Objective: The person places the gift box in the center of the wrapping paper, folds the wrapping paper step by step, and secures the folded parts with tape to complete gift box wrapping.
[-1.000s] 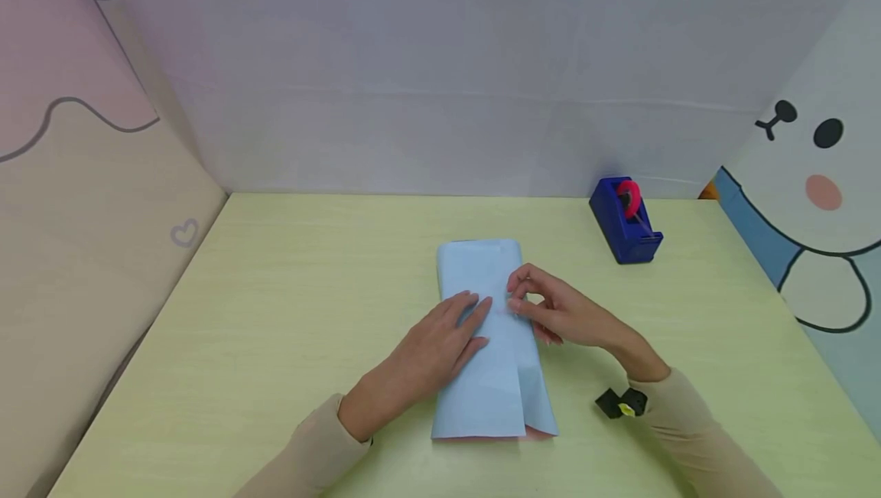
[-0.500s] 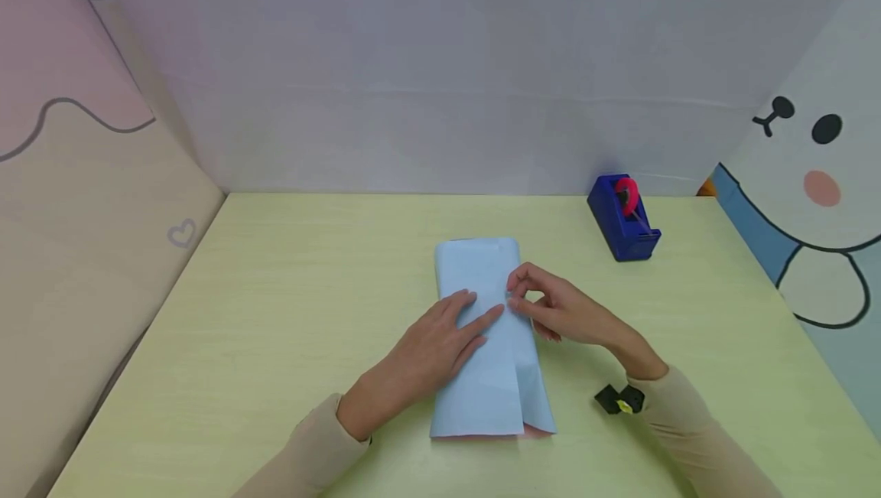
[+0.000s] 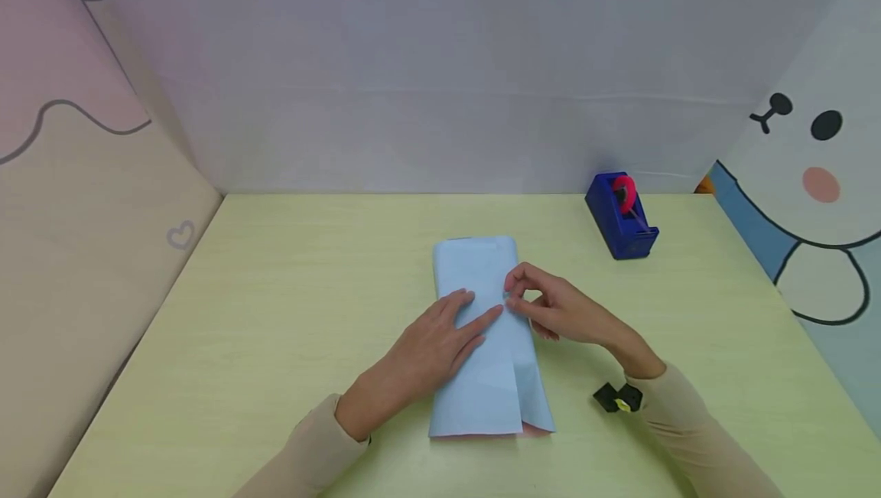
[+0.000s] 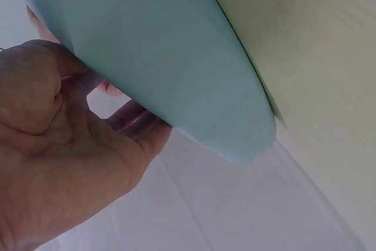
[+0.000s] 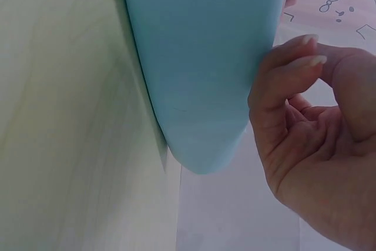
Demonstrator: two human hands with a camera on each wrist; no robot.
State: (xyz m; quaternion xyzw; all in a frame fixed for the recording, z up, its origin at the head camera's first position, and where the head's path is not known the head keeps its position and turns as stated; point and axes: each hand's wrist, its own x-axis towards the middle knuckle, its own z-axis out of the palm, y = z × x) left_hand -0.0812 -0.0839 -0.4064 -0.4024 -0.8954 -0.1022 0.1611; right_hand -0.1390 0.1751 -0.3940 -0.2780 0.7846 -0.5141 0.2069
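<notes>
A light blue paper wrap [image 3: 475, 391], pink on its inner side, lies on the table folded into an upright-running package. Its near end flares loose, and whatever is inside is hidden. The left hand [image 3: 433, 345] rests on the paper with fingers spread, its index finger reaching to the overlapping seam. Against the right edge of the package, the right hand [image 3: 560, 310] has thumb and fingertips drawn together at the seam. A tiny clear piece [image 3: 506, 296], which looks like tape, shows between them. In the right wrist view its fingers [image 5: 273, 86] curl beside the paper wall.
A blue tape dispenser [image 3: 622, 219] with a red-cored roll stands at the back right. Beside the right sleeve is a small black device [image 3: 617, 397] with a yellow mark. Fabric panels border the pale table [image 3: 310, 276] at the back and both sides.
The left index finger has stretched right, toward the right fingertips, and then stays there. The right hand holds almost the same pose. The whole view has shifted slightly.
</notes>
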